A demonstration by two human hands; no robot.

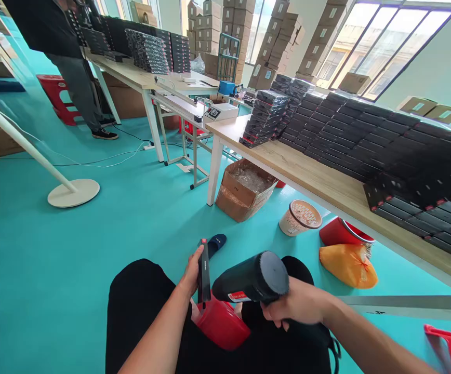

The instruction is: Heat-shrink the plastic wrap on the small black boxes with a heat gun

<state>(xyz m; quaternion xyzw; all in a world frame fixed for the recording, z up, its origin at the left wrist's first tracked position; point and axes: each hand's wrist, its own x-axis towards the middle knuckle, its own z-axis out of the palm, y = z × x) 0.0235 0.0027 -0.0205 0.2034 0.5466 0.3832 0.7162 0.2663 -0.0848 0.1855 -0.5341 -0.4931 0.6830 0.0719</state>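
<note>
In the head view, a slim black box (204, 272) with a red end stands on edge in my left hand (191, 271), the fingers closed along its side. My right hand (297, 304) is wrapped around the handle of a black heat gun (249, 278) with a red and white label. Its round rear end faces up toward me, and its barrel points left, toward the lower part of the box without visibly touching it. Below both lies a red plastic object (225, 322) between my knees; its kind I cannot make out.
Stacks of black boxes (342, 130) line the wooden table (299, 166) at right. Under and beside it are a cardboard box (244, 189), a waste basket (301, 217) and an orange bag (348, 265). A fan base (73, 193) and a standing person (69, 67) are at left.
</note>
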